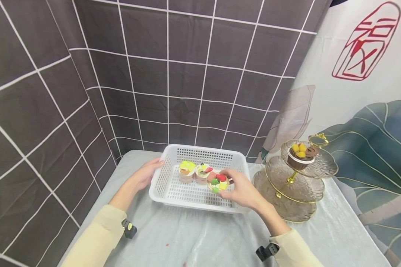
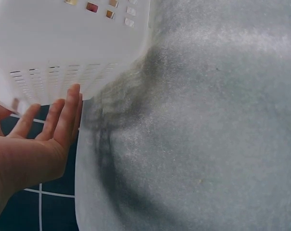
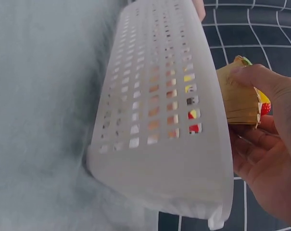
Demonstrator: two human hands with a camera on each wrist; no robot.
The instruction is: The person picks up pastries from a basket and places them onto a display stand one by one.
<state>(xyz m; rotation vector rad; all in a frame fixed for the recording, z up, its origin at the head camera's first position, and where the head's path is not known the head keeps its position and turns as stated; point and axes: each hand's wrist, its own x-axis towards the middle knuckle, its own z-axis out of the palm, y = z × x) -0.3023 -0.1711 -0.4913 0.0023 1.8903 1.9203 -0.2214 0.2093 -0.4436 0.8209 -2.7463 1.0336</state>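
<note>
A white perforated plastic basket sits on the cloth-covered table. Inside it stand two cupcakes side by side, one topped with yellow, the other with a red piece and cream. My right hand grips a third cupcake, topped with red, green and yellow fruit, over the basket's right half. Its tan paper cup shows between thumb and fingers, above the rim, in the right wrist view. My left hand holds the basket's left rim, several fingers lying along the outer wall.
Right of the basket stands a three-tier glass stand with gold edges. A chocolate cupcake with yellow fruit sits on its top tier. Dark tile-patterned cloth hangs behind the table and on the left.
</note>
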